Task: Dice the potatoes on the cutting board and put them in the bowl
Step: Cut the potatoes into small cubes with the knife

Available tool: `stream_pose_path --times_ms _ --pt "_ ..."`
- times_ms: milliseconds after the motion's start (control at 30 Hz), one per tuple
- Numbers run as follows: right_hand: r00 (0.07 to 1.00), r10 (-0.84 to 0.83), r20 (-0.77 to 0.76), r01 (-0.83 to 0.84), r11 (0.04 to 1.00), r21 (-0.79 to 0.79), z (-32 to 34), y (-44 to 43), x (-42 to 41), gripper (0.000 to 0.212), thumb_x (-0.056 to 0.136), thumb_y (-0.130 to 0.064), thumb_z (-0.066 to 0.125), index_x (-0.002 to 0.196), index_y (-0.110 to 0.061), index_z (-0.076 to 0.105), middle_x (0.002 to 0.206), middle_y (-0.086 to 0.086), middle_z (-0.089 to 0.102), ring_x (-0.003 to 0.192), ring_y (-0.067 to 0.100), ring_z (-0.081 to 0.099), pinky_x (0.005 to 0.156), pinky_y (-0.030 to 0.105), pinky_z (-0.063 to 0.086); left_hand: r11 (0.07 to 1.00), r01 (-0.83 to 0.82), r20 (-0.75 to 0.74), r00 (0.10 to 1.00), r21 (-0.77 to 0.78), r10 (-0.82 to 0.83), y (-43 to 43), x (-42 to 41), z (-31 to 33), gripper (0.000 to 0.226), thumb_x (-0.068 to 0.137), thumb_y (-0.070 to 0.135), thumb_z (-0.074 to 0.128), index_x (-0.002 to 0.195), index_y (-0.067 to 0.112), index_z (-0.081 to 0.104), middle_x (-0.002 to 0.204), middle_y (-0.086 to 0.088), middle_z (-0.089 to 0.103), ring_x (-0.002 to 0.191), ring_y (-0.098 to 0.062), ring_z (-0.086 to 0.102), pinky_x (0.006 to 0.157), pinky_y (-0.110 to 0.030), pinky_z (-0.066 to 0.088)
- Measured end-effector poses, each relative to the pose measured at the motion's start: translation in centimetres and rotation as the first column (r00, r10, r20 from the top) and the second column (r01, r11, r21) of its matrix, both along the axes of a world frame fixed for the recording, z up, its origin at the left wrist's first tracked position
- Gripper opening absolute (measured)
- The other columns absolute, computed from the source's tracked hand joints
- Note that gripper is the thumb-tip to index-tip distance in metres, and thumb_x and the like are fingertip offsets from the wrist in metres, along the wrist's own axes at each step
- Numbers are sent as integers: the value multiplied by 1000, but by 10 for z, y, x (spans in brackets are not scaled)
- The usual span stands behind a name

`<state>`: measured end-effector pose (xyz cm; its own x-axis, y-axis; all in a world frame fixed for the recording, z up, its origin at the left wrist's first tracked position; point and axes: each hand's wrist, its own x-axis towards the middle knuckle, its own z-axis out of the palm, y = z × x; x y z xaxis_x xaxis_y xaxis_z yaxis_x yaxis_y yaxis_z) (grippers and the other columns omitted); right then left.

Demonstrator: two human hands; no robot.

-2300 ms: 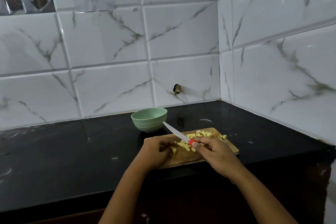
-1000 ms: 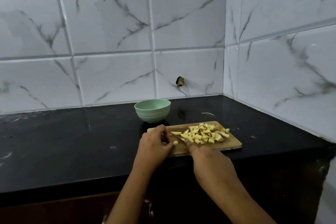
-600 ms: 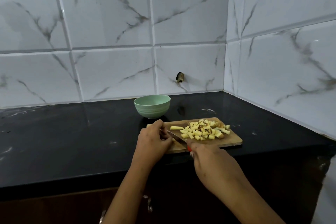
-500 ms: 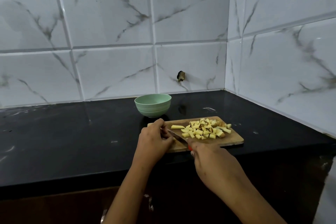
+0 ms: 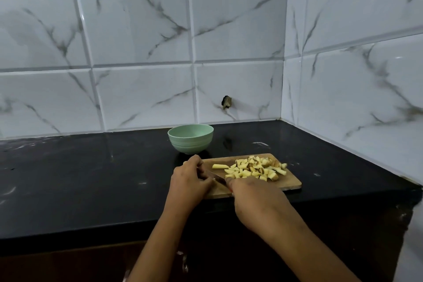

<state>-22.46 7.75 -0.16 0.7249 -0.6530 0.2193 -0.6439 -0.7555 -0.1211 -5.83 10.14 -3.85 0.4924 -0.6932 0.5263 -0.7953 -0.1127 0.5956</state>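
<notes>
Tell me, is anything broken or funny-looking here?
Yes: the white wall tile behind the cutting board has a dark, ragged hole, as if chipped. One long potato strip lies apart from the diced pile.

Pale diced potatoes heaped on the wooden cutting board; green bowl behind.

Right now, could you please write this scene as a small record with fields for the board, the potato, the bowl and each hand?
surface: black countertop
cutting board: wooden, near the counter's front edge
diced potato: pile on the board's right half
potato strip: uncut, lying left of the pile
bowl: green, upright, behind the board's left end; no potato visible inside
right hand: grips the knife, blade pointing toward the other hand
left hand: fingers curled at the board's left end; what they hold is hidden
</notes>
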Motion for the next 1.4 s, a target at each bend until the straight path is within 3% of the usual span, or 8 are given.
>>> stream_pose_path --times_ms 167,300,467,567,767,933,1100,1400 --pt "999 -5 46 4 999 35 -9 8 -9 48 96 -9 44 140 -29 40 114 -1 59 89 12 56 68 27 43 1000 -6 9 1000 -9 6 1 -1 -1 32 75 19 69 69 28 39 74 1 60 67 -14 57 63 -31 50" --pt "992 -41 116 25 990 140 -7 -3 -27 42 101 -24 39 139 -40 38 116 -5 59 97 11 57 81 29 51 1000 2 39 999 -14 -1 1 -1 0 29 76 20 70 71 26 42 72 4 59 65 -11 57 61 -27 47" --pt "942 -126 310 64 977 202 -7 -23 -50 39 102 -33 34 138 -46 40 97 -13 57 81 5 58 70 22 50 999 5 88 996 41 -9 -3 -1 1 20 76 19 66 76 22 46 72 6 60 67 -10 56 62 -26 44" --pt "914 -175 365 97 970 222 -6 -29 -55 39 102 -33 34 140 -40 40 83 -16 49 63 0 46 52 16 33 993 -15 117 993 114 1 -12 -1 8 21 78 26 67 78 26 46 78 10 63 77 -8 57 71 -26 44" --pt "912 -174 371 79 963 259 -3 -21 -55 40 102 -31 35 141 -42 38 86 -16 50 55 1 47 46 16 35 983 64 86 993 170 -79 -40 0 21 24 74 23 74 77 27 50 76 14 66 83 -5 61 82 -37 50" --pt "919 -147 365 45 961 274 -2 -13 -54 41 102 -33 35 141 -45 35 107 -14 56 79 1 56 66 14 45 995 46 93 994 84 -54 -43 13 17 12 85 23 63 91 32 56 93 15 61 97 -13 51 85 -37 47" --pt "939 -83 333 -24 952 305 -6 -7 -37 39 101 -37 37 139 -45 39 129 -15 54 110 3 53 89 20 47 927 30 178 979 375 -104 -45 11 15 36 96 22 42 127 38 52 131 17 50 120 -16 35 96 -33 34" --pt "950 -125 286 61 973 224 -17 -16 -27 40 101 -33 36 139 -40 41 119 -13 60 102 3 56 84 24 49 943 -178 230 966 281 114 -27 10 14 18 95 28 44 105 24 59 106 7 59 101 -14 46 84 -33 46"
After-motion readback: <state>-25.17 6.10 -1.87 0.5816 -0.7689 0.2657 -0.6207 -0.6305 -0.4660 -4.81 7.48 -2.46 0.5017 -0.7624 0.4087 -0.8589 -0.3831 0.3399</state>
